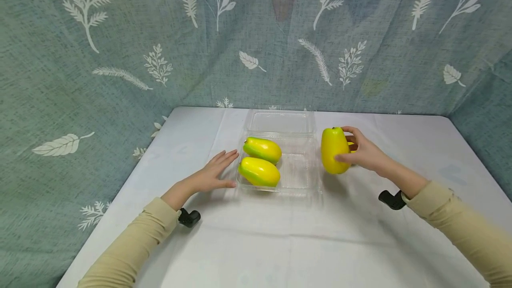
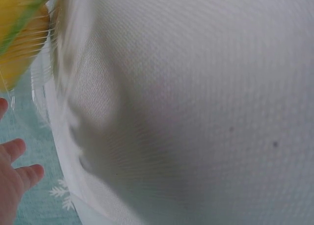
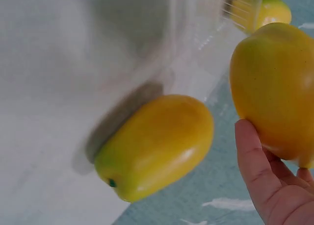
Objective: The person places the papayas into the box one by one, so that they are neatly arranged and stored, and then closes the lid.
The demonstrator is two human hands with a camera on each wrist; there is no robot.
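"What is laid out here?"

"A white-covered desk (image 1: 280, 243), with a clear plastic box (image 1: 298, 168) near the centre of the frame. Its lid (image 1: 282, 122) lies folded open behind it, toward the upper middle. Two yellow-green fruits lie on their sides in the left half of the box, a rear fruit (image 1: 262, 149) and a front fruit (image 1: 260, 172); the right half is bare."

"Where are the hands?"

"The right hand (image 1: 364, 150), right of centre, pinches a third fruit (image 1: 334, 149) between thumb and fingers. The fruit is nearly upright, above the desk and just beside the box. The left hand (image 1: 214, 174), left of centre, has its fingers spread near the box's left edge; whether it touches the plastic, I cannot tell."

"Is there more fruit?"

"Yes, a fourth fruit (image 3: 157, 146) lies on the desk, around the middle of the right wrist view. In the head view, the right hand mostly hides it."

"Which step does this look like?"

"Filling the box, I would judge: two fruits in, the third in the hand, the fourth not yet taken."

"And what does the next move call for?"

"Probably bringing the third fruit leftward over the box's right wall, tipping it onto its side and lowering it gently into the bare half, leaving room for the fourth. The left hand could steady the box, which looks light enough to slide."
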